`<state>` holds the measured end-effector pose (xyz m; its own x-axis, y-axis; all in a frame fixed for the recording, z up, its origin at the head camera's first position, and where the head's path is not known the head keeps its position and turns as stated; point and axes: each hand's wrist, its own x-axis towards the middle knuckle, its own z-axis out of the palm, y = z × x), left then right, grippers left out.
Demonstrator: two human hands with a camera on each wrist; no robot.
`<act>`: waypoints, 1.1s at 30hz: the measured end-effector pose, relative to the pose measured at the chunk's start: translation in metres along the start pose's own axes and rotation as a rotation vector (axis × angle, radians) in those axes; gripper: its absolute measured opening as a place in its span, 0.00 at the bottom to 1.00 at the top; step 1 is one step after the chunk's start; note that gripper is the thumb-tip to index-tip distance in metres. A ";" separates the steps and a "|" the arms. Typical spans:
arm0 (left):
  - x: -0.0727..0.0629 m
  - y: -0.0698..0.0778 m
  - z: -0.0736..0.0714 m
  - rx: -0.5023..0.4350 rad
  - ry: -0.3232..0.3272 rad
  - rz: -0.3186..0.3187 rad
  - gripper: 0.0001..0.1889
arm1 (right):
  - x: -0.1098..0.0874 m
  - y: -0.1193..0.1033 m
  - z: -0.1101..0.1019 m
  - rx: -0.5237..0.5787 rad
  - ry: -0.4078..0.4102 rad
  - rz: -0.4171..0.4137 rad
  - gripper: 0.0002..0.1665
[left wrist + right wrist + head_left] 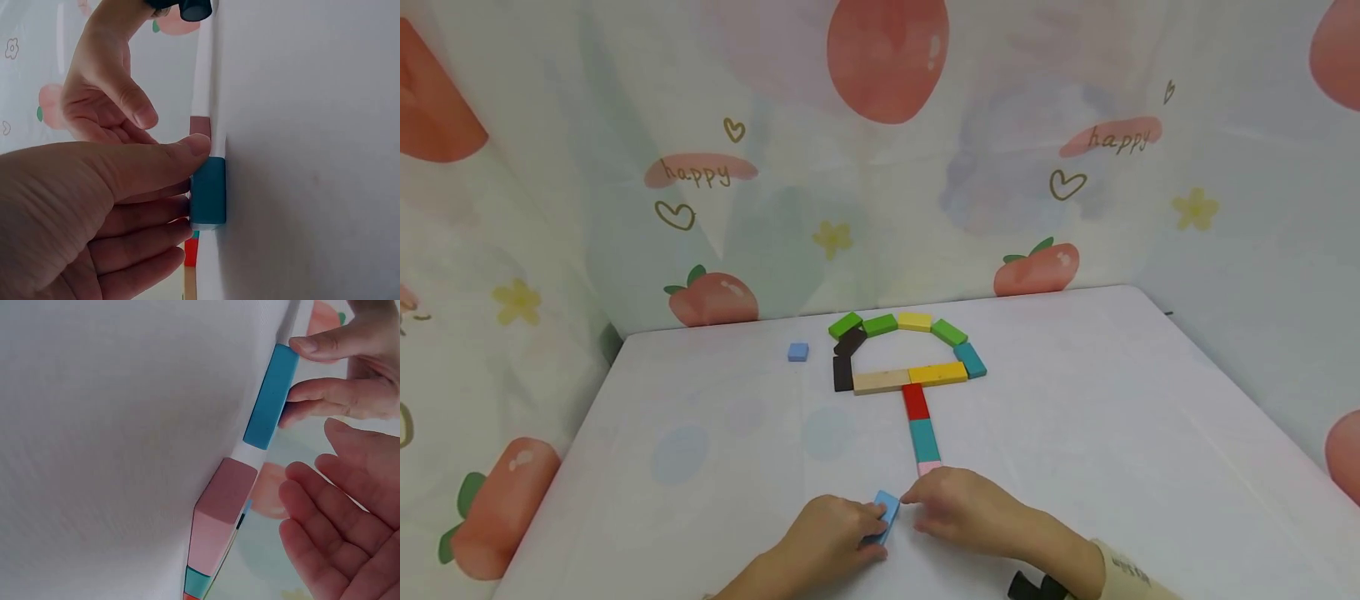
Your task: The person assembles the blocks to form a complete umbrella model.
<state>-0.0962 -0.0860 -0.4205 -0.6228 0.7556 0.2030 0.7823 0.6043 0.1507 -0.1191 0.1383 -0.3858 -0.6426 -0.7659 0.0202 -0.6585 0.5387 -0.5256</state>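
Near the front of the table my left hand point(831, 533) pinches a light blue block point(887, 510) between thumb and fingers; the block lies slanted on the cloth. In the right wrist view the left thumb is on one end of this blue block point(272, 394). My right hand point(962, 508) hovers just right of it with loosely bent fingers, holding nothing. In the right wrist view a pink block point(225, 500) lies close to the blue one, with a gap between them. The right hand partly covers that pink block point(928, 467) in the head view.
Beyond the pink block, a teal block point(925, 440) and a red block point(915, 402) form a line. It meets a tan block point(880, 382) and a yellow block point(938, 374), under an arch of several coloured blocks. A small blue block point(798, 352) lies apart at left.
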 end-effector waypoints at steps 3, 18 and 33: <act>-0.001 0.005 0.000 -0.007 0.009 0.041 0.14 | -0.003 -0.004 0.002 -0.072 0.000 -0.029 0.14; 0.006 0.020 0.002 -0.028 -0.049 0.157 0.14 | -0.013 -0.004 0.010 -0.188 0.036 -0.178 0.16; 0.007 0.021 0.006 -0.072 -0.012 0.195 0.15 | -0.017 -0.002 0.015 -0.270 0.016 -0.165 0.08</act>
<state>-0.0837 -0.0663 -0.4221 -0.4588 0.8600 0.2234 0.8866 0.4265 0.1789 -0.1012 0.1454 -0.3978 -0.5233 -0.8461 0.1012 -0.8332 0.4832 -0.2689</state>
